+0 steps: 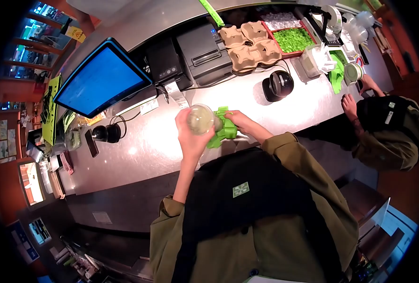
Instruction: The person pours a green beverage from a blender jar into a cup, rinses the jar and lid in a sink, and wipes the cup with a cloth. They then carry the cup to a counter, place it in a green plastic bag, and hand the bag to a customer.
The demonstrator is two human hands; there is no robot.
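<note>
Left hand [193,137] grips a lidded plastic cup [201,120]; right hand [240,121] closes on a green cloth [223,129] against it, above the steel counter [153,151].

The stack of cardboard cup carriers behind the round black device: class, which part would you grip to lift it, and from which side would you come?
Grip the cardboard cup carriers by their outer rim, probably coming from above on the near side. They lie flat with the cup wells facing up, so the edge offers a lip to pinch. The receipt printer crowds one side and the tray of green pieces the other.
</note>
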